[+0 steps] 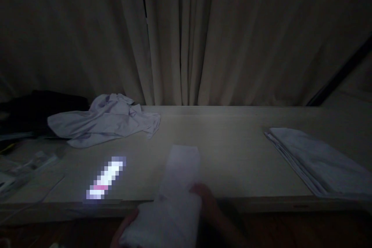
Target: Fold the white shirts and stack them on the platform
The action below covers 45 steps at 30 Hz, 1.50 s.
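Observation:
A white garment point(171, 213), partly folded, spans both hands at the table's front edge. One narrow strip of it, much like a sleeve, stretches forward onto the tabletop. My left hand point(127, 223) grips its lower left side, fingers mostly hidden by the cloth. On the opposite side, my right hand point(205, 199) is closed on the cloth's edge, thumb and fingers near the narrow strip. The dim light blurs finer details of the fabric.
A crumpled white garment point(107, 120) lies at the back left beside dark items point(43, 108). Folded white cloth point(316, 159) is stacked at the right. A bright pixelated device point(106, 178) and clear plastic point(37, 162) lie left on the table point(232, 151). Curtains point(247, 38) hang behind.

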Motion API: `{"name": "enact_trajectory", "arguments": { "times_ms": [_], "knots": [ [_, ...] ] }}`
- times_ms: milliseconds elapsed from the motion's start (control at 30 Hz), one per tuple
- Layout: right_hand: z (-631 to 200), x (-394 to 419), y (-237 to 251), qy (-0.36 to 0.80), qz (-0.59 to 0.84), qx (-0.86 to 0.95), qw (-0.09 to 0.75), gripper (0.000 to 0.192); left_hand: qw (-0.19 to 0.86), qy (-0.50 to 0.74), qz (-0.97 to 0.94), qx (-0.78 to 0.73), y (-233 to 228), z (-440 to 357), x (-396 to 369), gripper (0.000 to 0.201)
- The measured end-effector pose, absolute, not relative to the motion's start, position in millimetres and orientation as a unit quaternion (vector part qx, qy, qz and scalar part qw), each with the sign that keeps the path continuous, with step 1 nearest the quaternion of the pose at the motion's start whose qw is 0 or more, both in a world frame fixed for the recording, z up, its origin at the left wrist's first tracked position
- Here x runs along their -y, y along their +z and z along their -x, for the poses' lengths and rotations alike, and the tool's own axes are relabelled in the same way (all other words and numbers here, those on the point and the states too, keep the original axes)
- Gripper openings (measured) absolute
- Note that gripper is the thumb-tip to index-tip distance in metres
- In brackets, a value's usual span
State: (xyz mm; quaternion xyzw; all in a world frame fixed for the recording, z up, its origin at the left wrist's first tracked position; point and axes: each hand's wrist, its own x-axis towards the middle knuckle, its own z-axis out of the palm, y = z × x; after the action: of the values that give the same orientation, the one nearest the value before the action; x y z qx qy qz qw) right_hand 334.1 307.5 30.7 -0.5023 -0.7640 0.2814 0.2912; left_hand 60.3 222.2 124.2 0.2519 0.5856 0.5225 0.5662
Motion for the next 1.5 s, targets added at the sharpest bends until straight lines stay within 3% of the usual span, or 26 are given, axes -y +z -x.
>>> {"name": "enact_trajectory", "arguments": {
  "times_ms": [133,300,500,700,900,1200,1367,1500],
  "knots": [
    [-331.8,-340.5,48.3,0.400,0.558,0.672,0.278,0.039,0.589,0.531,-0.284,-0.539,145.7,-94.9,-309.8,0.051],
    [-334.6,-367.9,54.5,0.383,0.663,0.601,0.229,0.048,0.531,0.483,-0.375,-0.587,132.6,-128.8,-366.8,0.051],
    [-340.1,-363.3,53.5,0.395,0.680,0.575,0.224,0.047,0.357,0.327,-0.482,-0.731,91.3,-94.2,-350.4,0.046],
    [-341.0,-370.5,65.9,0.438,0.669,0.544,0.254,0.050,0.366,0.293,-0.550,-0.691,93.9,-107.9,-359.5,0.037],
    [-348.1,-338.3,64.2,0.469,0.641,0.491,0.357,0.051,0.377,0.321,-0.558,-0.666,83.5,-117.8,-342.3,0.037],
    [-367.7,-327.9,59.5,0.368,0.720,0.552,0.202,0.042,0.361,0.242,-0.526,-0.731,75.1,-110.6,-336.2,0.045],
    [-365.4,-304.0,43.9,0.371,0.726,0.533,0.225,0.047,0.390,0.222,-0.522,-0.725,64.8,-108.2,-314.3,0.047],
    [-361.5,-283.1,32.5,0.395,0.730,0.500,0.246,0.040,0.421,0.253,-0.481,-0.726,63.3,-111.3,-295.6,0.045]
  ]
}}
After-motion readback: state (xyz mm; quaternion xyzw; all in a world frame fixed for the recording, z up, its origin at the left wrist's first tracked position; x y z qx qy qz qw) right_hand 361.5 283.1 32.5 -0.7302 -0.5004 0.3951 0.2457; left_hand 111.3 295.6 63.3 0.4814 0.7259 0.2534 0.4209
